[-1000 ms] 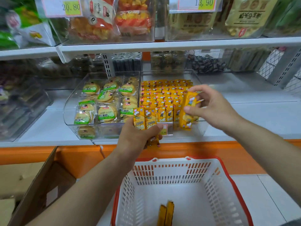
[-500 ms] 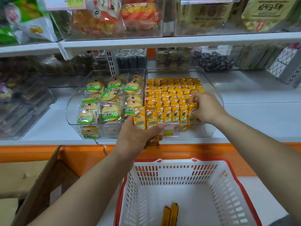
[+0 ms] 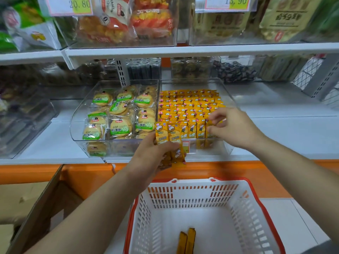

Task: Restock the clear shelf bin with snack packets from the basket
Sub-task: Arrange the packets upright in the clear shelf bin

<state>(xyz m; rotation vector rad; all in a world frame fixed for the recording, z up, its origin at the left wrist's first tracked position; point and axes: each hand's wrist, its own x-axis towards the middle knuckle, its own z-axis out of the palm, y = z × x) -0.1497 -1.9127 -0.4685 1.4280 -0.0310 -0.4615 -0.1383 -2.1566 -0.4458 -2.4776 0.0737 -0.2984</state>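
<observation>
Now the yellow packet (image 3: 211,133) carried by the right hand (image 3: 236,127) a second ago stands in the clear bin (image 3: 227,92), in its front row. That hand's parted fingers hover just above and seem empty. The left hand (image 3: 152,158) grips a bunch of packets (image 3: 167,134) at the bin's front, above the basket (image 3: 256,217).

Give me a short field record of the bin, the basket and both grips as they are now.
left grip: holds a bunch of held packets upright in front of the bin
right grip: at the right end of the front row, fingers bent; unclear whether it pinches a packet
clear bin: stocked rows of yellow packets standing
basket: two basket packets lie on its floor
neighbour bin: green-labelled round biscuits
</observation>
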